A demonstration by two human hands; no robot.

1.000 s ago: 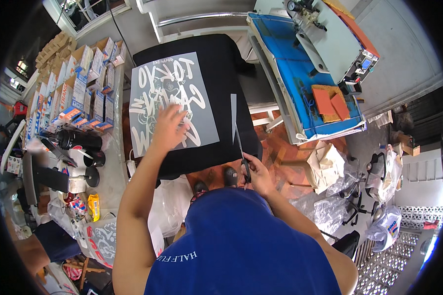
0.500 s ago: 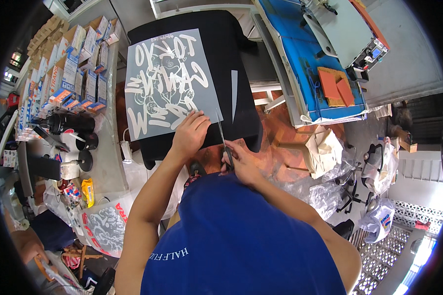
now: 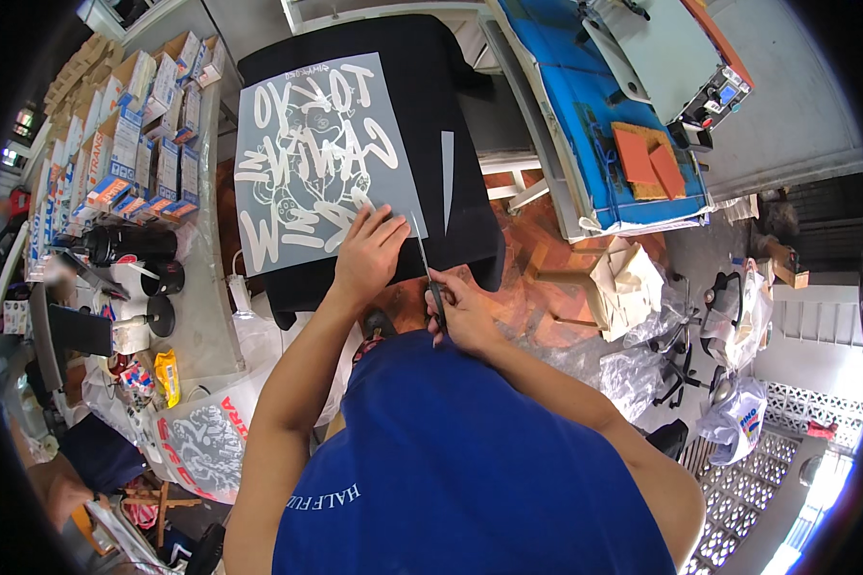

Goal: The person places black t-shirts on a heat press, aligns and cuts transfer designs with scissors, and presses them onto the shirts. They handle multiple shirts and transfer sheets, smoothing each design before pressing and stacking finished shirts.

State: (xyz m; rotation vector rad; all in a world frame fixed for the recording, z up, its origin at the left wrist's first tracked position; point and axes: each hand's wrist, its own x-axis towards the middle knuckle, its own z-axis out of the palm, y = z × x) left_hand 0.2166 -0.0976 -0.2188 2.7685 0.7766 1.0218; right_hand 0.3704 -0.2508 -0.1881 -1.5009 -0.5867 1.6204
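A grey sheet (image 3: 331, 144) with large white mirrored lettering and cartoon drawings lies on a black cloth-like surface (image 3: 438, 86). My left hand (image 3: 369, 254) rests on its lower right corner, fingers stretched out and flat. Held in my right hand (image 3: 462, 311) is a pair of scissors (image 3: 424, 257), fingers wrapped round the dark handles. The blades point away from me and cross the sheet's near edge, close to the right corner and just right of my left fingertips. A narrow grey offcut strip (image 3: 448, 182) lies apart, right of the sheet.
Left, a table (image 3: 211, 331) carries cardboard boxes (image 3: 125, 153) and a black monitor (image 3: 81, 331). A blue-topped table (image 3: 585, 134) with orange pads (image 3: 647, 168) stands at the far right. Nearer are a brown paper-covered stool (image 3: 623, 287) and clear plastic (image 3: 633, 383). Another person's arm (image 3: 58, 489) shows lower left.
The whole view has shifted slightly left. My right hand and the scissors have moved very little against the sheet's corner. My left hand stays flat on the sheet.
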